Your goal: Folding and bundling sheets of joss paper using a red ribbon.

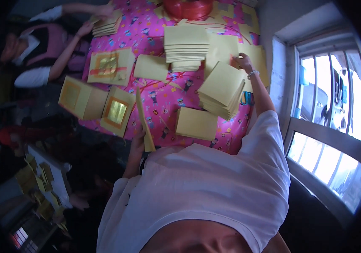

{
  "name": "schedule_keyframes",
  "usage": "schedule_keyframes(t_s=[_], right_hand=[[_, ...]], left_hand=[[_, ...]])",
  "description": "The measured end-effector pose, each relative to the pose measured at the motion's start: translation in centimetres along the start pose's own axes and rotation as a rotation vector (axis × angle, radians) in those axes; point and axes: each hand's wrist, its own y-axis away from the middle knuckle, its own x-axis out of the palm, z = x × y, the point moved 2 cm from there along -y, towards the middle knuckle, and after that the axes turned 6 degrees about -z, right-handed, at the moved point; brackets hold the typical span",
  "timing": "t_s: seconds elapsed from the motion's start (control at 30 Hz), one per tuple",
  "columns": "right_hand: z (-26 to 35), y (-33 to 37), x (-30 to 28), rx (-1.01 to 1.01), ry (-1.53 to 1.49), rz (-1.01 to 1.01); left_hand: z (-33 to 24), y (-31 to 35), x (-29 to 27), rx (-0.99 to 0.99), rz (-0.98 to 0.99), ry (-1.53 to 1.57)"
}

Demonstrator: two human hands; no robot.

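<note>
At the table's near edge my left hand [137,140] is closed on a yellow paper folder [144,120], seen almost edge-on as a narrow upright strip. My right hand [243,63] reaches to the far right, over yellow sheets [224,47], with its fingers bent. A small reddish patch shows by those fingertips; what they grip is too small to make out. Just below this hand leans a thick stack of yellow folders [220,86]. Left of my left hand lies an opened folder [91,103] with gold, orange-framed windows.
A pink patterned tablecloth [157,99] covers the table. Farther back stand a folder pile [186,42] and a red roll [189,9]. Single folders [196,123] lie about. At the upper left a co-worker's hand [86,28] touches another stack. A barred window [332,92] is on the right.
</note>
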Motion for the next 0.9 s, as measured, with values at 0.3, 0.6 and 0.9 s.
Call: schedule_keyframes(t_s=[0.3,0.6,0.9], right_hand=[[6.0,3.2,-3.8,-0.36,0.394,-0.602],[22.3,32.9,9.6,-1.232,0.461,-0.018],[16.1,36.7,22.8,-1.355,0.537,0.42]], left_hand=[[-0.1,-0.7,0.7,0.01,-0.135,-0.124],[-1.5,-0.6,0.8,-0.103,-0.049,-0.128],[-4.2,-0.3,-0.4,-0.144,-0.183,-0.239]])
